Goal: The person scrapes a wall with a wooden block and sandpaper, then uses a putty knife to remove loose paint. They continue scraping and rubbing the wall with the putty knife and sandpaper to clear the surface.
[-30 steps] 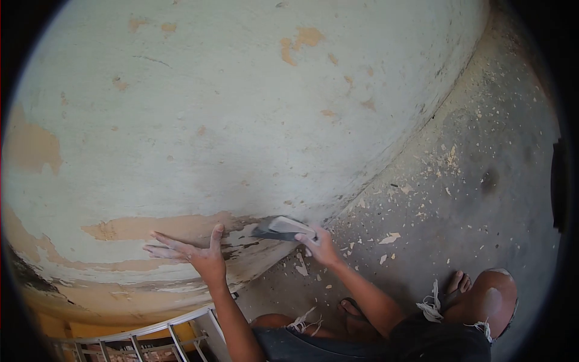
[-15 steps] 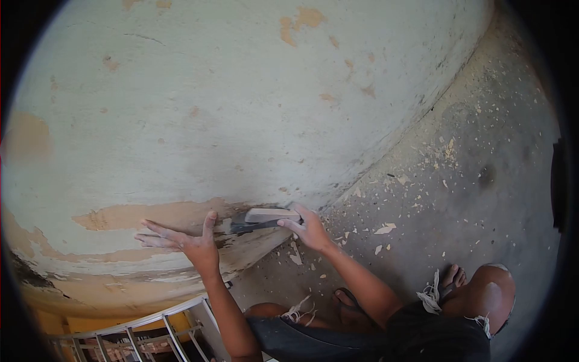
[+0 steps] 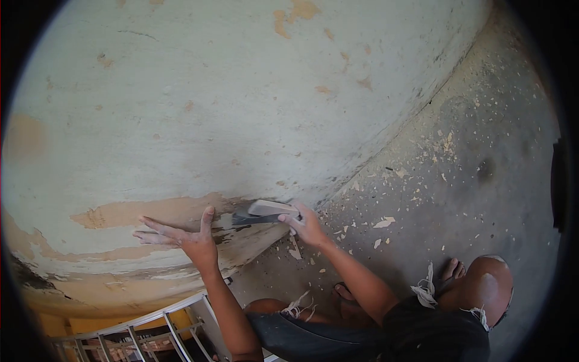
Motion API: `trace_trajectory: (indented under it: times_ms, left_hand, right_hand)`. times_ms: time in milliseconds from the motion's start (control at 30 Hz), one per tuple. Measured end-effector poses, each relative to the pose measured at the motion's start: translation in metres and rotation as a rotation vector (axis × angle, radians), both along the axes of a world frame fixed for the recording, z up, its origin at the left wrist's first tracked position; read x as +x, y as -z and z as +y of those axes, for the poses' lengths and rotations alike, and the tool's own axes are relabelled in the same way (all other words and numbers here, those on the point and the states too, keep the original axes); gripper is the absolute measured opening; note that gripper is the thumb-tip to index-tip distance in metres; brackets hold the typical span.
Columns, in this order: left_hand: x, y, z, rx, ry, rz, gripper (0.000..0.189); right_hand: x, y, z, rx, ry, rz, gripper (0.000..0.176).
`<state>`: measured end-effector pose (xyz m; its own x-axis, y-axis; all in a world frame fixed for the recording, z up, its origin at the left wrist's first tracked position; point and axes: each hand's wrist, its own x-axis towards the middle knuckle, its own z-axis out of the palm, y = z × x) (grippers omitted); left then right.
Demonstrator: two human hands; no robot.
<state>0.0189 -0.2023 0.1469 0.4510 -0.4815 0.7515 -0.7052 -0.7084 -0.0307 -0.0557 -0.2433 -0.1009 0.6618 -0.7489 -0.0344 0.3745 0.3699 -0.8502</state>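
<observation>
My right hand [image 3: 306, 227] grips a sanding block [image 3: 272, 208], pale with a dark sheet under it, by its right end. The block lies against the worn lower part of the wall [image 3: 199, 120], where paint has come off. To its left, my left hand [image 3: 192, 240] is spread on the wall, thumb up and fingers pointing left, holding nothing. Pale dust coats its fingers. Next to it runs a bare tan patch [image 3: 126, 212] with ragged paint edges.
Paint flakes [image 3: 384, 222] lie scattered over the grey concrete floor [image 3: 476, 205]. A metal ladder [image 3: 136, 338] is at the lower left. My knees and sandalled feet show at the lower right, beside the wall's foot.
The sanding block has tilted slightly in my right hand, its left end higher. My left hand stays nearly in place, and the whole view has shifted a little.
</observation>
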Motion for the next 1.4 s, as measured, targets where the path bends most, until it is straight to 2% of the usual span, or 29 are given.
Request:
trace_trajectory:
  times_ms: [67,100,167,233,300,333,433,500,600,633,700,800,867,900,1033,1100,1133,1200,1300,1333,1400]
  left_hand:
    - [-0.002,0.0,0.002,0.01,-0.019,0.016,0.139]
    - [-0.002,0.0,0.004,0.01,-0.018,0.015,0.139]
    - [0.004,0.001,0.005,0.051,-0.005,-0.045,0.139]
    - [-0.002,0.0,0.003,0.033,-0.025,-0.004,0.138]
    - [-0.005,0.004,-0.002,-0.014,-0.02,0.032,0.138]
    - [-0.006,0.004,0.0,-0.006,-0.039,0.028,0.137]
    - [-0.004,0.0,-0.002,0.009,-0.04,0.009,0.137]
    - [-0.003,-0.002,0.003,0.015,-0.04,0.005,0.137]
    - [0.0,0.0,0.004,0.029,-0.034,0.019,0.137]
    - [-0.003,-0.001,0.004,0.022,-0.042,0.023,0.137]
    - [-0.003,0.003,0.0,-0.007,-0.03,0.033,0.137]
    - [0.001,0.0,0.001,0.009,-0.032,-0.035,0.137]
    - [-0.002,0.001,0.002,0.0,-0.025,-0.007,0.137]
    - [-0.002,0.001,0.004,-0.003,-0.028,-0.016,0.137]
    - [-0.003,0.002,0.006,0.013,-0.047,-0.036,0.133]
    - [-0.005,0.001,0.004,0.005,-0.011,-0.055,0.125]
    - [-0.007,-0.002,0.009,-0.007,-0.023,-0.061,0.125]
    - [-0.009,-0.006,0.014,-0.015,0.03,0.001,0.121]
    - [-0.018,-0.013,0.019,0.013,0.034,0.032,0.118]
    - [-0.019,-0.016,0.014,0.006,0.048,0.031,0.118]
    - [-0.028,-0.018,0.02,0.098,-0.017,0.14,0.116]
  right_hand:
    - [-0.008,0.046,0.009,0.079,-0.026,0.057,0.035]
    - [-0.016,0.053,0.008,0.156,-0.054,0.126,0.036]
    - [-0.015,0.058,0.013,0.119,0.007,0.126,0.037]
    - [-0.023,0.041,0.021,0.088,0.02,0.148,0.038]
    - [-0.012,0.011,-0.002,-0.138,-0.026,0.116,0.039]
    - [-0.012,0.012,-0.002,-0.138,-0.027,0.118,0.039]
    - [-0.004,0.027,-0.003,0.004,-0.007,0.03,0.036]
    - [-0.018,0.052,0.001,0.282,-0.09,0.051,0.034]
    - [-0.021,0.046,0.01,0.287,-0.103,0.004,0.032]
    - [-0.023,0.028,0.014,0.295,-0.119,0.021,0.032]
    - [-0.009,-0.01,-0.001,0.154,-0.158,-0.102,0.033]
    - [-0.006,-0.012,-0.005,0.212,-0.096,-0.104,0.033]
    - [-0.01,0.026,0.003,0.253,-0.085,-0.075,0.033]
    - [-0.014,0.028,-0.001,0.294,-0.074,-0.035,0.033]
    - [-0.015,0.0,0.01,0.318,-0.068,-0.029,0.034]
    - [-0.005,-0.021,0.0,0.024,0.025,0.012,0.036]
    - [-0.007,-0.021,0.001,0.011,0.014,0.006,0.036]
    - [-0.012,-0.008,-0.007,0.239,-0.06,-0.03,0.038]
    - [-0.018,0.033,-0.004,0.099,0.068,0.072,0.038]
    - [-0.018,0.017,-0.014,0.091,0.082,0.07,0.038]
    - [-0.019,-0.019,-0.008,0.267,-0.025,0.019,0.037]
